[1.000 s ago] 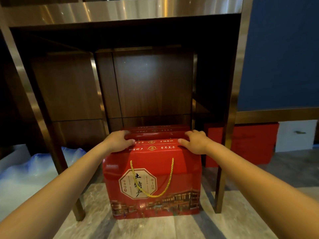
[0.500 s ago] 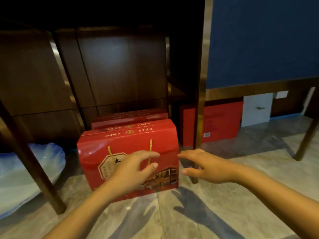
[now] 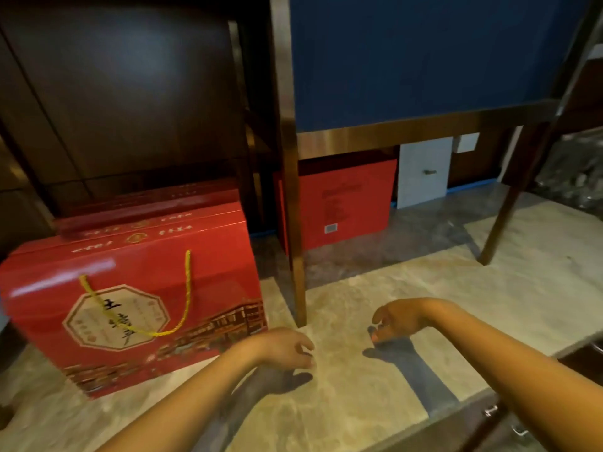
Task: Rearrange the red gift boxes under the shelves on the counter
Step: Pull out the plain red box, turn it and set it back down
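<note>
Both hands, left (image 3: pixel 287 349) and right (image 3: pixel 393 319), are hovering loosely curled and empty above the tabletop (image 3: pixel 375 399) beside three stacked-back red gift boxes (image 3: pixel 137 308), lettering blurred.

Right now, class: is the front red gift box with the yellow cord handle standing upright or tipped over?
Upright. The front gift box rests on its base on the counter, its cord handle hanging down its face.

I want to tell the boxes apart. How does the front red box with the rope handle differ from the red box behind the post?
The front box has a yellow rope handle and an octagonal label with a building print; the back box shows faint print and a small barcode. The front box stands left of the post in full view; the back box is partly hidden behind it, under the blue panel. Both are red and upright on the counter.
</note>
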`<action>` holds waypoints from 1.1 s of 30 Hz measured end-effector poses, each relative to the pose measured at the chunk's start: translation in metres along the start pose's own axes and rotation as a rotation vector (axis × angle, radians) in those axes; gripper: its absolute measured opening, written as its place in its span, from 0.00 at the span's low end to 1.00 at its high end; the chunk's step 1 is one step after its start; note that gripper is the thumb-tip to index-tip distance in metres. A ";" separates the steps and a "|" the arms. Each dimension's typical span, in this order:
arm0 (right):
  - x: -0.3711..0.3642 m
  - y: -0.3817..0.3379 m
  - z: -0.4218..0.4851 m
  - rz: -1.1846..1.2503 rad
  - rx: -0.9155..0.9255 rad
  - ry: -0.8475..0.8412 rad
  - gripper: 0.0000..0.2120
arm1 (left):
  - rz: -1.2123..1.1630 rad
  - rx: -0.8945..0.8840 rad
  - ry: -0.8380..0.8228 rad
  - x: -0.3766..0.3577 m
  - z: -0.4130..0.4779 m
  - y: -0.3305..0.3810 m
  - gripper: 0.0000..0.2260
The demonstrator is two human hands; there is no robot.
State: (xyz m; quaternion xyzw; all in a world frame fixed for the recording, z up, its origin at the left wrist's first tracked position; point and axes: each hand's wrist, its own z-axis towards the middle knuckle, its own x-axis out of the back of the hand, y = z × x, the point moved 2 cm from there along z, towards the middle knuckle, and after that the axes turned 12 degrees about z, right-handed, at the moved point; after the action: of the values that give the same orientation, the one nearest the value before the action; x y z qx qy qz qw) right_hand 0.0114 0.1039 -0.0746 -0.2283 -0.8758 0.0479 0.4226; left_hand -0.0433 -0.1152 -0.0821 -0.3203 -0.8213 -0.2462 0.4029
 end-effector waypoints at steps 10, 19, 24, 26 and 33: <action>0.078 0.082 0.076 -0.085 0.009 0.028 0.26 | 0.028 0.123 0.021 0.064 0.117 0.045 0.23; 0.153 0.114 0.122 -0.004 0.035 0.031 0.25 | -0.318 0.395 0.125 0.118 0.164 0.010 0.20; 0.206 0.119 0.130 0.122 0.099 0.172 0.28 | -0.275 0.556 0.544 0.151 0.177 -0.013 0.18; 0.227 0.116 0.129 0.142 0.185 0.238 0.24 | -0.378 0.672 0.628 0.163 0.182 -0.023 0.18; 0.282 0.112 0.140 0.354 0.348 0.454 0.32 | -0.868 0.895 1.131 0.190 0.183 -0.051 0.36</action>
State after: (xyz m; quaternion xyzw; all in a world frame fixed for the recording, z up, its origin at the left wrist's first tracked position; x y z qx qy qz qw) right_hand -0.2070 0.3434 0.0074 -0.3060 -0.6847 0.2174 0.6248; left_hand -0.2619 0.0342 -0.0355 0.3855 -0.5661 -0.1537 0.7122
